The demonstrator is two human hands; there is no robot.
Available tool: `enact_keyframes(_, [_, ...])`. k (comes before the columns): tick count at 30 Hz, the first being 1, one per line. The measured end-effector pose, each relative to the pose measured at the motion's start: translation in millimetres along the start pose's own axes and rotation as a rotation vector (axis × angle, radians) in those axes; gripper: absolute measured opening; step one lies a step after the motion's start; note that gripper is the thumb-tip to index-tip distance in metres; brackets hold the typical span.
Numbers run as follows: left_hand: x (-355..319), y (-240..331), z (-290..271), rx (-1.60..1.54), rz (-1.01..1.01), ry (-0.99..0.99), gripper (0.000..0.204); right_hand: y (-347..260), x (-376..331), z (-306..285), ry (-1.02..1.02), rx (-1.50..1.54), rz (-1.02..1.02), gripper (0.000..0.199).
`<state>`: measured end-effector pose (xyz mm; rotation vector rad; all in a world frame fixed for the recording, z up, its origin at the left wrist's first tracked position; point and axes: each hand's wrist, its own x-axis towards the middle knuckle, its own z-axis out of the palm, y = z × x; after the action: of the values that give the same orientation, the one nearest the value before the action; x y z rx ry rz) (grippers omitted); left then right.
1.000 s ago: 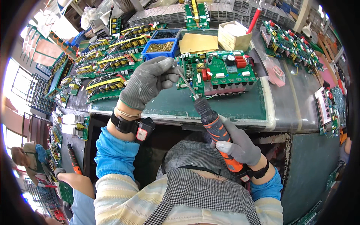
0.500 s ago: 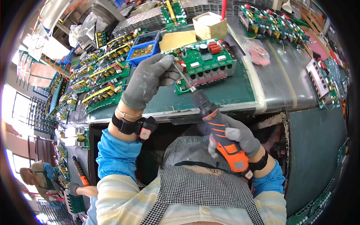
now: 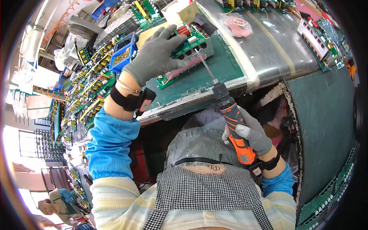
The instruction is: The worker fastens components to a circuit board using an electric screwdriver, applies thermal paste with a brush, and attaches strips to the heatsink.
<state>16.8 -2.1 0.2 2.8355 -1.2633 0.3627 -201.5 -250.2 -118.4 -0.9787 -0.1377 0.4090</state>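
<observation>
The bench (image 3: pixel 214 73), covered in a green mat, runs across the view above and ahead of both hands. To the left of the left hand, rows of finished boards (image 3: pixel 90 90) stretch away down the bench, with a blue bin (image 3: pixel 122 53) of small brass parts just beside the hand's wrist side. Beyond the fingertips stands a pale box (image 3: pixel 180 10), and well off to the right lies a pink bag (image 3: pixel 237 25) under clear film.

The board (image 3: pixel 184 46), green with red and dark parts, lies flat on the mat directly under the left hand (image 3: pixel 155 57). That gloved hand is spread open, palm down, fingers pressed on the board and closed on nothing.

The driver (image 3: pixel 234 126), orange and black, is clamped in the right hand (image 3: pixel 253 134), whose gloved fingers wrap its grip close to the body, below the bench edge. Its long axis runs from that hand up and to the left, and the thin bit (image 3: pixel 205 65) ends at the board's near right edge, just beside the left hand's thumb side. I cannot tell whether the tip touches a screw.

So the board lies up and left of the right hand, along the driver's own line; the left hand is much the nearer, already on it.
</observation>
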Motion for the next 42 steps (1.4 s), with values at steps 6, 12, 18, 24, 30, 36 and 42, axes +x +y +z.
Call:
enact_keyframes(6, [6, -4, 10, -0.037, 0.032, -0.022, 0.067, 0, 10, 5, -0.037, -0.052, 0.039, 0.065])
enact_keyframes(12, [5, -4, 10, -0.036, 0.026, -0.044, 0.068, 2, 21, 9, 0.007, -0.028, 0.064, 0.064])
enact_keyframes(18, [5, -2, 9, -0.030, 0.001, -0.060, 0.065, 5, 25, 8, 0.000, -0.025, 0.070, 0.064])
enact_keyframes(24, [3, -7, 13, -0.019, 0.024, -0.031, 0.063, 6, 25, 10, 0.023, -0.045, 0.084, 0.072])
enact_keyframes(30, [3, -5, 16, 0.034, 0.015, -0.022, 0.059, -1, 21, 17, 0.051, 0.084, 0.118, 0.068])
enact_keyframes(36, [2, -5, 17, 0.091, 0.046, 0.007, 0.057, -17, 20, 28, 0.056, -0.102, 0.096, 0.054])
enact_keyframes(42, [2, 1, 14, 0.066, 0.084, 0.017, 0.055, -22, 17, 36, 0.086, 0.268, 0.219, 0.053])
